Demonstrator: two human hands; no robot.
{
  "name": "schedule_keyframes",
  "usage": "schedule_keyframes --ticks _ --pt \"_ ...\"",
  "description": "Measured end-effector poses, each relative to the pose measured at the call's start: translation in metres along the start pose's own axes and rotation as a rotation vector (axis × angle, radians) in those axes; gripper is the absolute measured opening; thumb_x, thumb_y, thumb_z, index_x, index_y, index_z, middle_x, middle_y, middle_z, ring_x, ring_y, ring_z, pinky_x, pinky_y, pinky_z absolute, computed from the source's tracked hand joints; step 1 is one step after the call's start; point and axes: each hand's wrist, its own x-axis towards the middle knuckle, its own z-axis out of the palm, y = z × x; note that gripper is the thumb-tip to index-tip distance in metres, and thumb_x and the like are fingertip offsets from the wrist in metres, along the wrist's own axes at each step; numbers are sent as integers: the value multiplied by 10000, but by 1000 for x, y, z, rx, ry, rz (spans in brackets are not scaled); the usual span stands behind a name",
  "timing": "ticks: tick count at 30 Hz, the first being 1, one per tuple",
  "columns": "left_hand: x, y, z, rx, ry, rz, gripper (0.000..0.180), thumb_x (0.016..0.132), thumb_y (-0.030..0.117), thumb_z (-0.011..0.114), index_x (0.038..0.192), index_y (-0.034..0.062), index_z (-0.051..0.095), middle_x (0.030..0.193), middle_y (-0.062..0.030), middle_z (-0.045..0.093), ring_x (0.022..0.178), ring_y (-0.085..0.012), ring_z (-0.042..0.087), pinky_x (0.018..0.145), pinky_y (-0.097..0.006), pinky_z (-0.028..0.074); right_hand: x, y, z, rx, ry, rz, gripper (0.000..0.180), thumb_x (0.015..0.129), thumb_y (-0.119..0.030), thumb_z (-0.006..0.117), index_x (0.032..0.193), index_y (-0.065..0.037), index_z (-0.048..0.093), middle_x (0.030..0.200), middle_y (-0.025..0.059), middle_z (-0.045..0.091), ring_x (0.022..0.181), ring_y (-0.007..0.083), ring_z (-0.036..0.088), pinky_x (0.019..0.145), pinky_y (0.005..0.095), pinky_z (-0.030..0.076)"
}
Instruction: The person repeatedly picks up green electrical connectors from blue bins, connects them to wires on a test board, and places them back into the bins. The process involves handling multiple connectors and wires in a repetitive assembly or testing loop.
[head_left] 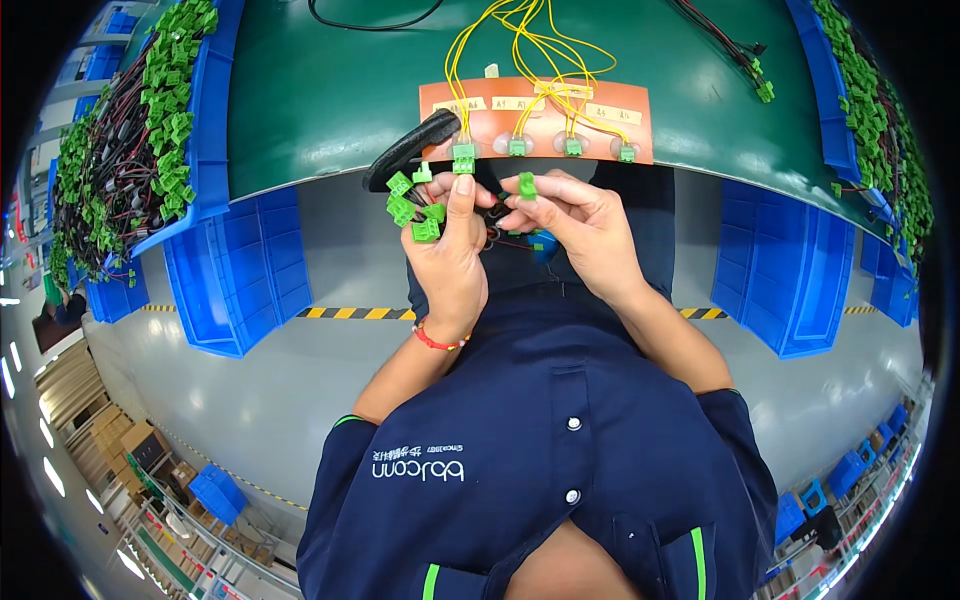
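My left hand is closed at the near edge of the bench, its thumb against a green terminal connector. That connector meets the leftmost green socket on an orange board; whether it is fully seated I cannot tell. Several more green connectors cluster beside the left hand, on wires that are partly hidden. My right hand pinches another green connector between thumb and fingers, just right of the left hand. Dark wires show between both hands. A thick black sleeved cable curves over the bench edge.
Yellow wires run from the board's sockets across the green bench. Blue bins heaped with green-ended wires flank it on both sides. More blue bins stand below. A wire bundle lies at the far right.
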Motion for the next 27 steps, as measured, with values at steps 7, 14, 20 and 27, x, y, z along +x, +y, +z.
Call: schedule_keyframes --ticks 7,14,20,27 --pt "9 5 -9 -102 -57 -199 137 1003 132 613 1007 -3 635 697 35 527 484 -7 327 444 -213 257 8 2 5 166 96 116 230 971 -153 658 1095 37 694 873 96 712 744 139 699 700 270 582" --pt "6 8 -43 143 -136 -373 204 994 139 620 1128 -14 635 736 27 552 505 -6 341 458 -215 264 6 5 12 254 133 105 232 966 -177 666 1076 23 706 864 78 709 706 115 684 679 263 574" --pt "-8 -16 -66 273 -241 -560 195 975 182 650 1049 3 630 719 26 542 531 -28 370 480 -219 274 6 2 17 380 148 107 235 970 -180 656 1089 17 703 843 50 689 680 108 667 676 258 567" --pt "-4 -30 -54 221 -355 -641 89 947 116 669 951 100 581 694 41 535 591 -52 461 517 -222 313 15 -2 0 373 24 241 293 978 -213 649 1151 21 680 1006 66 685 818 116 673 738 278 595"
